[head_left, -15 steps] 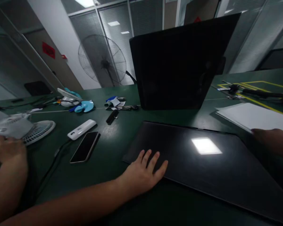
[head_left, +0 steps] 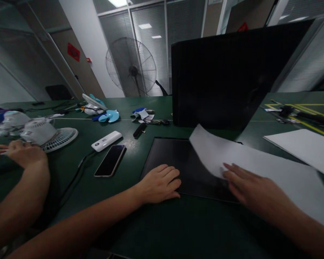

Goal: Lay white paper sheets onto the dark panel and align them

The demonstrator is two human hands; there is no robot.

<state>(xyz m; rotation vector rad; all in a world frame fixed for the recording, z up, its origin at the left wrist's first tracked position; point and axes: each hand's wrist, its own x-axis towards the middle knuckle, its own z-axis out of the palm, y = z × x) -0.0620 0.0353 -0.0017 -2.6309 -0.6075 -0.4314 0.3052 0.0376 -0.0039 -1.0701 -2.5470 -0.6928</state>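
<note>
The left hand (head_left: pixel 159 185) lies palm down with its fingers loosely curled on the near left corner of a flat black panel (head_left: pixel 178 158) that rests on the dark green surface (head_left: pixel 140 230); its grip is closed on nothing, merely pressing on the panel. The right hand (head_left: pixel 248 189) lies flat, fingers stretched and together, on a white sheet of paper (head_left: pixel 259 162) that is spread across the right part of the panel, one corner of the sheet lifted toward the upright black screen (head_left: pixel 226 75) standing just behind; this grip is apart too, with no pinch on the paper. A second white sheet (head_left: pixel 302 145) lies farther right on the surface. To the left of the panel lie a dark phone (head_left: pixel 110 165), a white power bank (head_left: pixel 106 141) and a small black object (head_left: pixel 139 130). At the far left edge another person's hand (head_left: pixel 24 154) rests near a white fan housing (head_left: pixel 43 133), beside blue fan blades (head_left: pixel 109 116). A tall pedestal fan (head_left: pixel 131 68) stands in the background.
</note>
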